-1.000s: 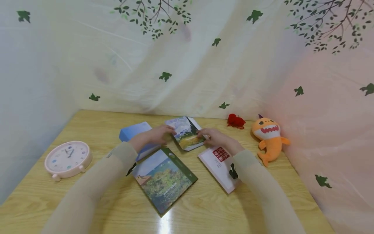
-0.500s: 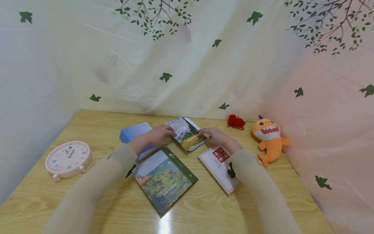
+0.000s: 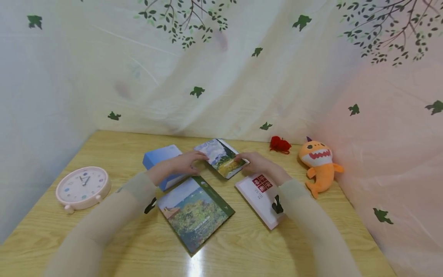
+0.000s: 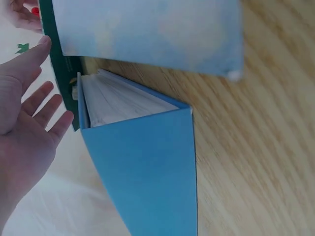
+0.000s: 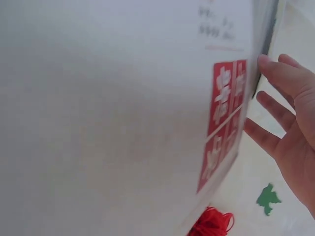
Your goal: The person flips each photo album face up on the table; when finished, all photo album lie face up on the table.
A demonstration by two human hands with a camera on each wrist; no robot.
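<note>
A small book with a painted landscape cover (image 3: 223, 161) lies at the back middle of the table, between both hands. My left hand (image 3: 185, 161) reaches its left edge, fingertips over the cover's side; in the left wrist view that hand (image 4: 29, 113) shows loosely spread fingers. From the right, my right hand (image 3: 259, 163) touches the book's cover near its right corner. Its fingers look extended and slightly apart in the right wrist view, where the pink-white booklet (image 5: 123, 123) hides the painted book. A blue album (image 3: 162, 157), pages fanned, sits beside my left hand.
The photo album (image 3: 197, 213) lies in front, with the pink-white booklet (image 3: 257, 200) under the right wrist. A round pink clock (image 3: 83, 187) stands left. Red yarn (image 3: 279, 144) and an orange shark plush (image 3: 322, 165) are at the back right of the table (image 3: 242, 246).
The painted book has turned slightly, its left corner shifting toward the person. My left forearm has drawn a little left and the right hand has barely moved. The other items stay put.
</note>
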